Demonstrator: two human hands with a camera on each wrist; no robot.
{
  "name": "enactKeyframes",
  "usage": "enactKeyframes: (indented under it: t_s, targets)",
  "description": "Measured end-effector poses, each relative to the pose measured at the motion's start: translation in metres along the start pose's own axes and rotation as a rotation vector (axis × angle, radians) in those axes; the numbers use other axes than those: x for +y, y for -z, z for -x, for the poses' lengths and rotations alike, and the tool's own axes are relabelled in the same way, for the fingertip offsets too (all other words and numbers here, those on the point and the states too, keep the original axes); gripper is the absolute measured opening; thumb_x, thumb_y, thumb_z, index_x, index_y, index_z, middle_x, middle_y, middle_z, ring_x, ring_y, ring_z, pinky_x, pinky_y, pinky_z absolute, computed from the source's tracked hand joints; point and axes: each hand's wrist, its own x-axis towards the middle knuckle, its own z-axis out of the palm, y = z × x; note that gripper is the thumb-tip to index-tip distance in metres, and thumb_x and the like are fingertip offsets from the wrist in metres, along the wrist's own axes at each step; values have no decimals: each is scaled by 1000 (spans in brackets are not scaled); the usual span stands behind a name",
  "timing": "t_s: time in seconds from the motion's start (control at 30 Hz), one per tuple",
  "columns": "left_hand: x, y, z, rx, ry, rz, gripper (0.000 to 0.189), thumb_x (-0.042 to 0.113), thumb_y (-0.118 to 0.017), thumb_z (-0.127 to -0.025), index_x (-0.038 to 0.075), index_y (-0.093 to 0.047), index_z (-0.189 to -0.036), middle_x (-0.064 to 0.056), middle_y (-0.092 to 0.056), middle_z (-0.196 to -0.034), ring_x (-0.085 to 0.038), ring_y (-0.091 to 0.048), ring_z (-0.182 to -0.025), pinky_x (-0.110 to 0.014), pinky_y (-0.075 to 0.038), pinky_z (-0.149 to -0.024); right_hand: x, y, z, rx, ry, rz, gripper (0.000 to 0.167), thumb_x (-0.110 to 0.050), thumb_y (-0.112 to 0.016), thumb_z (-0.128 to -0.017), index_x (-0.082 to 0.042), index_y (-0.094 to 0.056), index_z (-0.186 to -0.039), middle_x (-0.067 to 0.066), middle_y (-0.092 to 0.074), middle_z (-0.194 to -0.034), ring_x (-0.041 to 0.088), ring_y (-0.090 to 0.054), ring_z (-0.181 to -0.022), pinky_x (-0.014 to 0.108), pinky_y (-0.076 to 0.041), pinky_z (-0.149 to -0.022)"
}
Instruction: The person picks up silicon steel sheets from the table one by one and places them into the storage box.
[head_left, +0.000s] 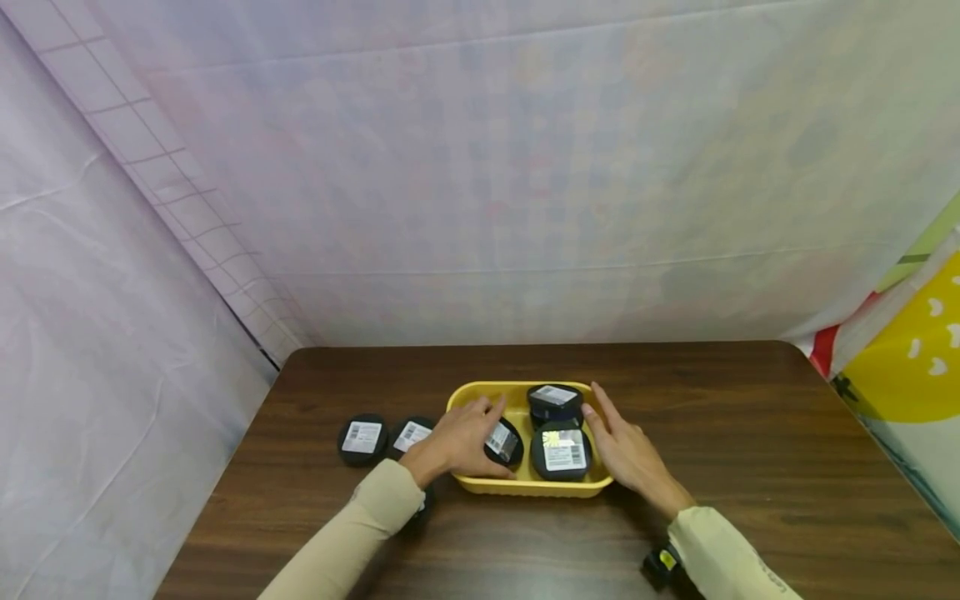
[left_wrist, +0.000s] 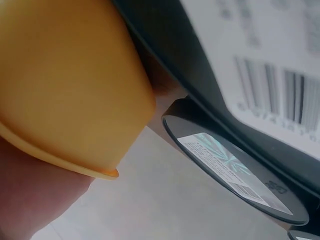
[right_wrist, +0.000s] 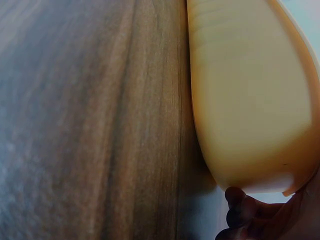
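Note:
A yellow plastic basket stands on the table and holds several round black tubs with white labels. At its left end, my left hand reaches over the rim and grips one tub between thumb and fingers; part of that tub is hidden by the hand. My right hand holds the basket's right end, the thumb over the rim and the other fingers outside, curled by the wall in the right wrist view. Inside, a labelled tub lies at front right, and a stacked tub sits behind it.
Left of the basket, a black tub and another tub lie on the brown wooden table. A third is mostly covered by the left sleeve. A small black-and-yellow object lies by the right sleeve. White cloth hangs behind.

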Motion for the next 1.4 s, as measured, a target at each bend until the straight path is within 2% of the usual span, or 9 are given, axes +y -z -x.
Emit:
enactKeyframes:
  t_s: [0.2,0.5,0.67,0.93,1.13,1.4]
  targets:
    - [2,0,0,-8,11,-51,116,74,-70,-73,12,-24,-158,-9,-49,-140,-22,-55,-119,-36,-47,-94,0,0,0,-1,1,1,69,-63,-18,-102,-27,-7,-161,33,-46,-142,54,-51,-121,65,-40,-97]
    - [3,-4,0,14,3,-135,112,69,-76,-71,9,-32,-155,-9,-56,-130,-25,-62,-106,-36,-50,-86,-1,0,0,3,5,-4,69,-63,-17,-102,-28,-7,-161,33,-47,-141,54,-52,-120,65,-40,-96]
    - [4,-4,1,-17,1,-147,107,66,-77,-72,10,-35,-154,-7,-58,-126,-22,-59,-110,-37,-47,-89,-1,-1,0,4,5,-2,69,-63,-17,-102,-27,-8,-161,33,-47,-141,54,-53,-119,65,-41,-95]
    - [5,-4,1,-47,13,-143,104,63,-78,-73,13,-36,-155,-6,-58,-128,-20,-55,-117,-38,-44,-92,-2,-1,0,-1,2,2,70,-63,-18,-102,-27,-8,-161,33,-45,-143,55,-51,-121,66,-40,-96]
    - [5,-3,2,-58,19,-99,100,64,-76,-76,16,-36,-155,-7,-55,-137,-21,-51,-127,-41,-42,-102,-1,-1,0,1,7,1,70,-63,-18,-102,-26,-9,-161,34,-46,-141,55,-51,-120,66,-40,-96]
    - [4,8,7,-45,5,45,99,68,-72,-78,19,-35,-155,-8,-47,-147,-23,-44,-135,-42,-38,-109,1,0,0,10,12,0,70,-63,-18,-102,-27,-9,-161,34,-47,-141,55,-52,-119,66,-41,-95]
